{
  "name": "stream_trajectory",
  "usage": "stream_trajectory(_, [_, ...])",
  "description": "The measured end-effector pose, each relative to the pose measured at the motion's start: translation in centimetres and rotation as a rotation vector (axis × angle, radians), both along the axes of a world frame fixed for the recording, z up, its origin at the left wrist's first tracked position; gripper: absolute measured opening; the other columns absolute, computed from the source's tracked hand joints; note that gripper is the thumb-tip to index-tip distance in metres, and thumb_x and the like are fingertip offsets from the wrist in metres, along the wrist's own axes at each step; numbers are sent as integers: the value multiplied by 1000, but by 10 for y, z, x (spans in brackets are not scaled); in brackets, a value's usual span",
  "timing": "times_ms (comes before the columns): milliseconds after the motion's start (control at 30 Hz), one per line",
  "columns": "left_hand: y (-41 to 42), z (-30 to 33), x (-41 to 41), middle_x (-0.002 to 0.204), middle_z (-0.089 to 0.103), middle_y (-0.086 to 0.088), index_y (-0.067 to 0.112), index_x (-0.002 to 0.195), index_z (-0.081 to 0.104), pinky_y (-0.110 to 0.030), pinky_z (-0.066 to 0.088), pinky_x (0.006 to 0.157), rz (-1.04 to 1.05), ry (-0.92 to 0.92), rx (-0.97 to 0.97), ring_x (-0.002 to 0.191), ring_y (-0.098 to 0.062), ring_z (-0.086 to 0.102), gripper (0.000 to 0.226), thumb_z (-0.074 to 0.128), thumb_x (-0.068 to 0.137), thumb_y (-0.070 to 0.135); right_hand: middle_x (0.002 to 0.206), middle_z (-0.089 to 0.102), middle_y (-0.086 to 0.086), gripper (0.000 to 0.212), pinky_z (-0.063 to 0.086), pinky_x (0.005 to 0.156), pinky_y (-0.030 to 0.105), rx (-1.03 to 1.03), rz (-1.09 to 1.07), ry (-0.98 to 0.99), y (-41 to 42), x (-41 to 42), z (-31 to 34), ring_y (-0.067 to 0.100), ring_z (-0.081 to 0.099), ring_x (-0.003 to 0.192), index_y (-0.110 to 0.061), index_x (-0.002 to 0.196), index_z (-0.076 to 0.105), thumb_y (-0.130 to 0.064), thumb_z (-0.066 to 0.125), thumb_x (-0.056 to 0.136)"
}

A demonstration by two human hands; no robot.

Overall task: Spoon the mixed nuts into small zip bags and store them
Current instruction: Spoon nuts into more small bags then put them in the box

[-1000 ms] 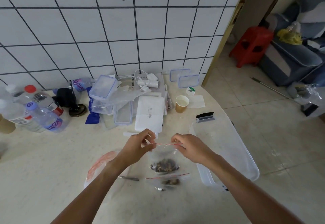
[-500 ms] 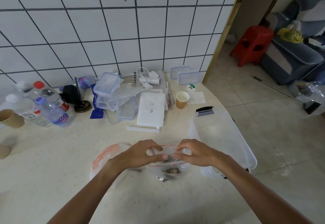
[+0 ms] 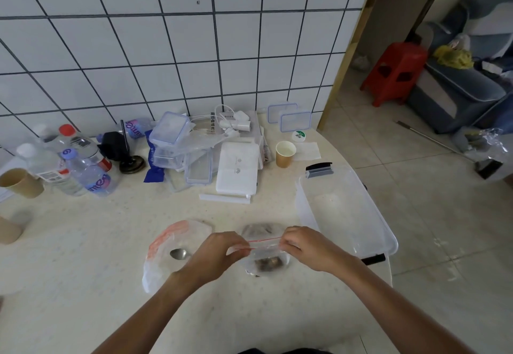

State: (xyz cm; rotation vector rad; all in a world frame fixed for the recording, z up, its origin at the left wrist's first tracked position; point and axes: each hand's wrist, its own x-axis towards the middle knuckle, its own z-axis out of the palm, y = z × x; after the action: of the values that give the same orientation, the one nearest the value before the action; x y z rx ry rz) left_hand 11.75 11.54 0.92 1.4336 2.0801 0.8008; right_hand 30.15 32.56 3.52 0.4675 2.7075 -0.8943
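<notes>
Low in the frame's centre, a small zip bag (image 3: 265, 256) of blurred nuts (image 3: 267, 262) is pinched at its red strip by the left hand (image 3: 219, 253) and right hand (image 3: 305, 248); a spoon (image 3: 180, 253) is half hidden.

Blue "6" on a water bottle (image 3: 83, 170), Chinese characters on a packet (image 3: 212, 125)

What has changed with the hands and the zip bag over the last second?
Both hands, left hand and right hand, brought the zip bag down from mid-air to the table, still pinching its red-lined top. The spoon and clear bin stayed put.
</notes>
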Motion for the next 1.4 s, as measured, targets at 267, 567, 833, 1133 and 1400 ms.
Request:
stream_trajectory(267, [30,25,-5,78,75,8,27,94,73,-19,52,75,370,-347,133,73,-5,68,12,75,94,15,99,76,19,13,57,82,25,-623,-678,362,0,-8,16,19,73,83,7,105,72,5,64,96])
stream_trajectory(567, [86,140,12,78,74,2,24,94,77,-17,53,69,328,-513,432,70,-11,68,23,64,100,7,75,68,-1,18,51,65,17,-778,-746,746,44,5,98,7,62,69,-22,94,79,-14,64,101])
stream_trajectory(833, [170,188,57,81,75,11,15,102,75,-13,50,68,305,-564,512,72,-3,65,10,66,100,10,87,64,18,11,47,64,27,-739,-797,886,121,42,159,17,56,71,-7,100,72,-5,62,99])
stream_trajectory(1133, [236,87,86,72,74,6,23,88,70,-25,52,65,373,-322,123,60,-10,68,17,65,98,10,58,64,-2,23,49,56,28,-578,-904,546,190,58,56,7,57,49,-15,83,67,0,59,99])
stream_trajectory(1400, [274,18,94,97,72,-11,19,124,48,-36,44,64,53,620,-378,80,-36,68,26,49,100,8,74,60,1,15,36,56,26,302,-304,163,197,35,-16,16,53,58,-11,112,63,-6,56,100])
